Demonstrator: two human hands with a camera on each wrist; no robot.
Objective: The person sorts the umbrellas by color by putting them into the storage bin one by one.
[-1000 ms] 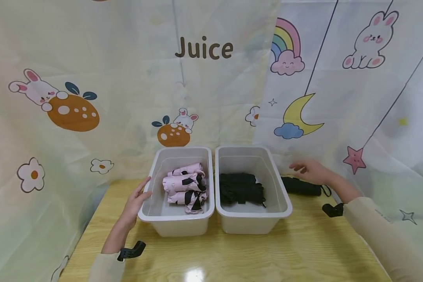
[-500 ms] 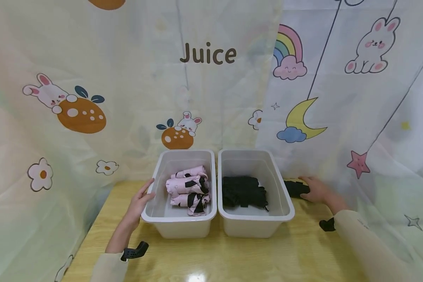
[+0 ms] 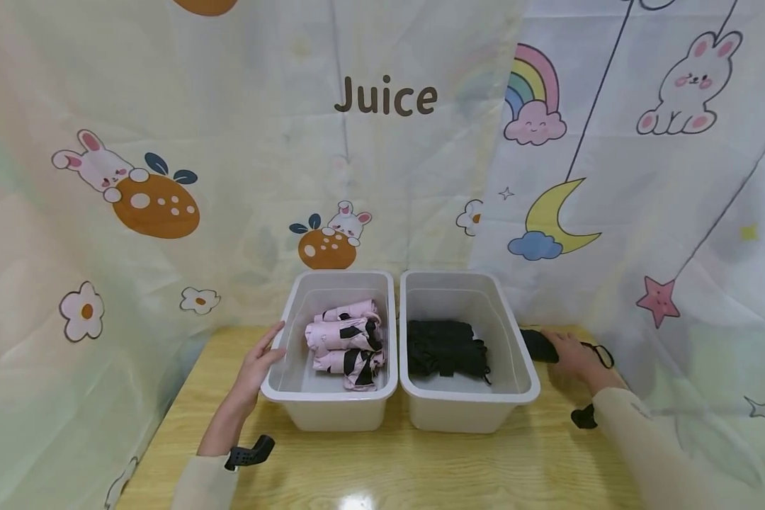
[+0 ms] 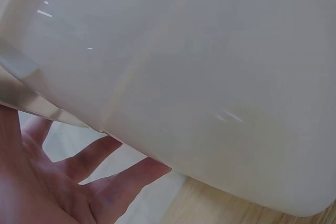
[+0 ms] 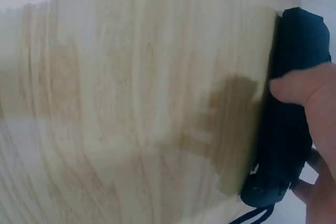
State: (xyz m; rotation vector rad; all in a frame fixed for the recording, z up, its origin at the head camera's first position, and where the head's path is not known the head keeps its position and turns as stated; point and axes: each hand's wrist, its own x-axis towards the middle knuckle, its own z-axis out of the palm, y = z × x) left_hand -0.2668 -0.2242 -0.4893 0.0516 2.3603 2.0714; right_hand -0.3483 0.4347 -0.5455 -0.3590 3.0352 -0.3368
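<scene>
At the right, beside the right bin, my right hand [image 3: 576, 360] grips a black folded umbrella [image 3: 538, 346] that has a wrist loop. In the right wrist view, the thumb lies across this umbrella [image 5: 286, 129], just over the tabletop; whether it touches the table I cannot tell. My left hand [image 3: 255, 368] touches the outer side of the left white bin [image 3: 331, 414], its fingers fairly straight at the rim. Several pink folded umbrellas with black patches [image 3: 341, 336] lie inside that bin. Black folded umbrellas [image 3: 446, 347] lie in the right white bin [image 3: 462, 418].
Both bins stand side by side on a wooden table [image 3: 389, 467]. Behind them hangs a printed cloth [image 3: 408, 177] with rabbits and oranges, reaching round both sides. A light reflection shows near the table's front.
My right hand has come down onto the black umbrella beside the right bin and now grips it, its loop showing past the hand. The left hand stays at its bin; the view has shifted slightly.
</scene>
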